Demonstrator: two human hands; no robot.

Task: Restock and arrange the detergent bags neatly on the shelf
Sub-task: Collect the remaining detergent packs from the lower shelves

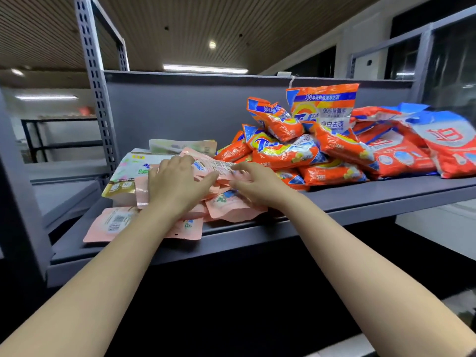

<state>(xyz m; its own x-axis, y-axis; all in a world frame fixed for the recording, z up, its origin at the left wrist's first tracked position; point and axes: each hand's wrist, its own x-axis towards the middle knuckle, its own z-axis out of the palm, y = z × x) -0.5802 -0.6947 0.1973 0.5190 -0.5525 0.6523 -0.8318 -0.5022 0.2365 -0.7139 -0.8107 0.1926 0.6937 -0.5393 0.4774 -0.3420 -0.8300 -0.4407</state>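
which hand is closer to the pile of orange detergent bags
Right. The right hand rests on the pink pouches just beside the orange detergent bags; the left hand sits farther left, over the pink pouches.

A wood-slat ceiling (257, 24) runs across the top, set with small round downlights (212, 44) and a long strip light (204, 69) lower down beneath them. Left of the strip light, a perforated grey upright (94, 73) rises to the ceiling, with a second upright (123, 56) behind it. Farther left of the strip light, a blurred room shows a black-framed rack (38, 140) and another strip light (46, 97). Right of the strip light stand a white wall (360, 45) and dark windows (453, 73), one with a grey frame (425, 45).
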